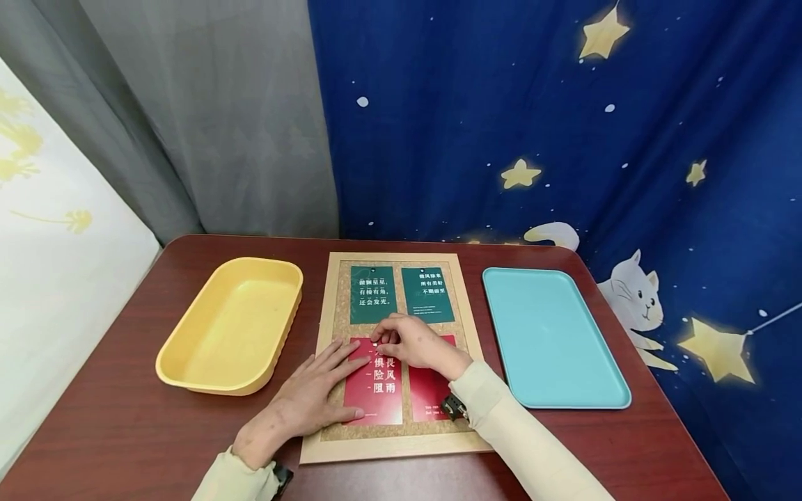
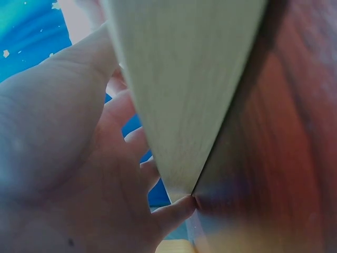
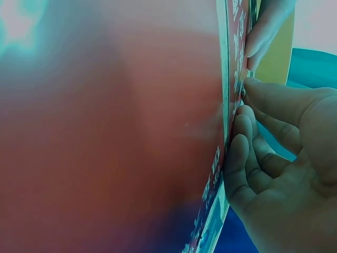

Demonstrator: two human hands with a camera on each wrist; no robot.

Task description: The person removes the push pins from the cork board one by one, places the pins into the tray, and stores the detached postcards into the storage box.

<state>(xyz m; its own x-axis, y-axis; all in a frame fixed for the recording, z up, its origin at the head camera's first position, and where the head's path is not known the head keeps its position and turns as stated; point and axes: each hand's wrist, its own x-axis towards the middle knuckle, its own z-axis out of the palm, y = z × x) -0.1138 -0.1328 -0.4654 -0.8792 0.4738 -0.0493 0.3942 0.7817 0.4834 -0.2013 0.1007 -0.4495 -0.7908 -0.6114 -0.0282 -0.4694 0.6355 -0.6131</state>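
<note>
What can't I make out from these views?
Head: exact form of the tiny pale thing pinched by the right hand; too small.
Head: top characters on the left red card; behind that hand.
Head: part of the right red card; under that hand.
Left wrist: both cards; hidden by the wooden frame.

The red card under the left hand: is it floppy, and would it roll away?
The red card looks thin, so it's probably light and a bit bendy. It lies flat on the corkboard, so it likely wouldn't roll. With the left hand resting on it, it may not slide easily.
</note>
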